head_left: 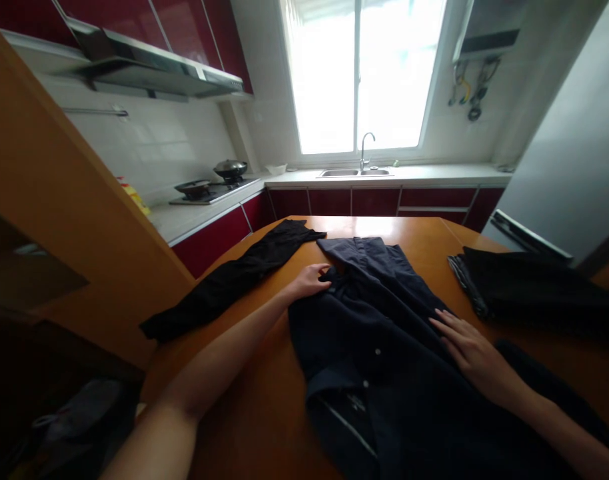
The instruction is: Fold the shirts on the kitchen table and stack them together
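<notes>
A navy button-up shirt (384, 333) lies on the table, its collar and inner label towards me and a sleeve folded over its far part. My left hand (310, 280) is closed on the shirt's far left edge, thumb and fingers pinching a bit of dark cloth. On the right side of the shirt, my right hand (467, 343) rests flat with its fingers stretched out. Two pale buttons show near the collar. The lower right part of the shirt is too dark to make out well.
Left of the shirt, a long black garment (239, 273) stretches across the wooden table (254, 400). Folded dark clothes (534, 287) lie at the right. Beyond the table are a sink (357, 173), a stove (219, 191) with pans, and a fridge (559, 153).
</notes>
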The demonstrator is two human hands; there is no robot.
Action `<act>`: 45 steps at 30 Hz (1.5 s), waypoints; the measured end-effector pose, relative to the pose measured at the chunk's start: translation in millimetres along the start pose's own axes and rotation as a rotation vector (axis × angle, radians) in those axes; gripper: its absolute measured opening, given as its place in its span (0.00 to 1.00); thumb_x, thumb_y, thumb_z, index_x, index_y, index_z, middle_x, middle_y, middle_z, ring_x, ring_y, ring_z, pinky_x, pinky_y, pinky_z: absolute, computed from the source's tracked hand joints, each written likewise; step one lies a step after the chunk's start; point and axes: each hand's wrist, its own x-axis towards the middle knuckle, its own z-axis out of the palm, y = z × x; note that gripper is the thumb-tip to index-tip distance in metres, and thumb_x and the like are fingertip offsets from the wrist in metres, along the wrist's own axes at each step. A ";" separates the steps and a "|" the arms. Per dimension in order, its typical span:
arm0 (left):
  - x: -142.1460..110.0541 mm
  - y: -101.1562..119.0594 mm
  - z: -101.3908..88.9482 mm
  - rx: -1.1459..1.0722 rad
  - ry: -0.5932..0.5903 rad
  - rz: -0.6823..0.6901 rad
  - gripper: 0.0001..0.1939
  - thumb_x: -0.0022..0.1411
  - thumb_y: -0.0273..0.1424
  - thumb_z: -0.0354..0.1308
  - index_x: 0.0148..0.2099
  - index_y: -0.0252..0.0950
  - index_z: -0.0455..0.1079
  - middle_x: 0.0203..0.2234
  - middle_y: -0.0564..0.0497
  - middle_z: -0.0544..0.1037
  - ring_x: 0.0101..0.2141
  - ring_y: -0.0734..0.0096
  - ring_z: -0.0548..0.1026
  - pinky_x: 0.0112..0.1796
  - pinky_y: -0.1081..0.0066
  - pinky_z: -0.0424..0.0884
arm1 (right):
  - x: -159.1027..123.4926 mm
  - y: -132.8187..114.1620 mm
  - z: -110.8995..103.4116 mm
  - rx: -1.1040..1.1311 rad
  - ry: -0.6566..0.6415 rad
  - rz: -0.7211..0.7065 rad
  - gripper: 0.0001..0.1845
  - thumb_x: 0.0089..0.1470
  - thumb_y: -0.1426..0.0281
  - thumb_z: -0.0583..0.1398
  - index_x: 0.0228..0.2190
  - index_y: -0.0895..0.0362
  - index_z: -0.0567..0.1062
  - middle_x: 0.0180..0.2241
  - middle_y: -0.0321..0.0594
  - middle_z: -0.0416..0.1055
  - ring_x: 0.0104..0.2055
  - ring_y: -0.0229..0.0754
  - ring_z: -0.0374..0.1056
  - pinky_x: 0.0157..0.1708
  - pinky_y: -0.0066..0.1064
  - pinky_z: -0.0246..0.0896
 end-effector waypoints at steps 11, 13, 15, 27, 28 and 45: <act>-62.2 -19.3 -42.4 -0.027 0.325 -0.300 0.24 0.57 0.25 0.59 0.57 0.32 0.69 0.33 0.48 0.79 0.34 0.66 0.79 0.36 0.71 0.75 | 3.0 2.6 2.7 0.036 0.048 0.008 0.24 0.65 0.61 0.52 0.59 0.51 0.73 0.66 0.43 0.62 0.68 0.53 0.57 0.67 0.54 0.52; -85.1 -27.6 -47.8 -0.008 0.384 -0.362 0.26 0.59 0.25 0.59 0.61 0.33 0.65 0.34 0.49 0.78 0.35 0.66 0.79 0.37 0.71 0.75 | 3.9 3.5 2.5 0.060 0.043 0.011 0.25 0.66 0.61 0.50 0.59 0.52 0.72 0.65 0.44 0.62 0.68 0.53 0.56 0.67 0.54 0.52; -106.1 -34.4 -49.6 0.010 0.396 -0.411 0.27 0.60 0.25 0.59 0.62 0.33 0.64 0.32 0.50 0.77 0.34 0.66 0.78 0.37 0.70 0.74 | 4.6 3.7 2.3 0.094 0.037 -0.005 0.27 0.66 0.60 0.49 0.61 0.54 0.71 0.66 0.45 0.61 0.69 0.52 0.55 0.67 0.53 0.51; -129.6 -3.8 -30.8 0.433 0.293 -0.227 0.40 0.59 0.48 0.62 0.69 0.39 0.59 0.55 0.39 0.70 0.55 0.47 0.70 0.56 0.57 0.66 | 4.2 0.1 5.3 0.009 0.007 -0.032 0.28 0.66 0.54 0.50 0.60 0.53 0.71 0.66 0.47 0.60 0.70 0.53 0.53 0.67 0.54 0.49; -130.4 0.8 -28.4 0.477 0.275 -0.200 0.38 0.59 0.43 0.62 0.68 0.39 0.60 0.54 0.40 0.71 0.55 0.48 0.71 0.56 0.58 0.66 | 4.2 0.1 4.9 0.004 0.005 -0.031 0.29 0.67 0.53 0.50 0.60 0.54 0.71 0.66 0.47 0.60 0.70 0.54 0.53 0.67 0.54 0.50; -191.6 -8.8 -75.2 0.648 0.315 -0.312 0.26 0.65 0.30 0.52 0.64 0.38 0.66 0.51 0.39 0.74 0.52 0.48 0.73 0.54 0.56 0.69 | 4.5 -7.6 -3.1 0.021 0.075 -0.047 0.26 0.64 0.59 0.53 0.60 0.54 0.71 0.65 0.48 0.62 0.69 0.56 0.54 0.67 0.53 0.49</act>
